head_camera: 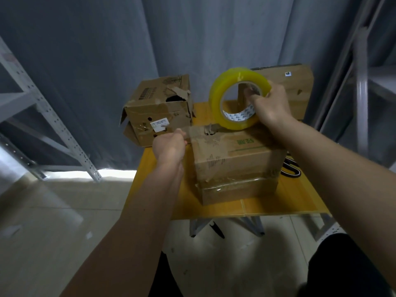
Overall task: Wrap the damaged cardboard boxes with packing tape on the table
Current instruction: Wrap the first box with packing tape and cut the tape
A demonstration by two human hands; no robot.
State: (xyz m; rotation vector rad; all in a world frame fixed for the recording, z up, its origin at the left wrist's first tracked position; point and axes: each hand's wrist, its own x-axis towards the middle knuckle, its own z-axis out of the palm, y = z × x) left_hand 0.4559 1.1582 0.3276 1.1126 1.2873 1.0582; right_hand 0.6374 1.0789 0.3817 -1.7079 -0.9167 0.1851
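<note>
A small yellow table (300, 196) holds three brown cardboard boxes. The near box (233, 166) is the biggest in view and sits in the middle of the table. It has a torn hole on top near its far left corner, worn marks on its sides, green print on top, and shiny clear tape going round its lower part. The far left box (156, 116) is badly ripped, with a big hole in its top, small round holes in front and a white label. It hangs over the table's far left corner. The far right box (295, 88) stands behind the roll and looks smoother.

The roll of packing tape (237, 97) is big, yellowish and see-through, standing on edge on the near box. The right hand (270, 103) grips it, fingers curled through its middle. The left hand (169, 144) is curled tight at the near box's top left edge, pinching what looks like the tape end there.
</note>
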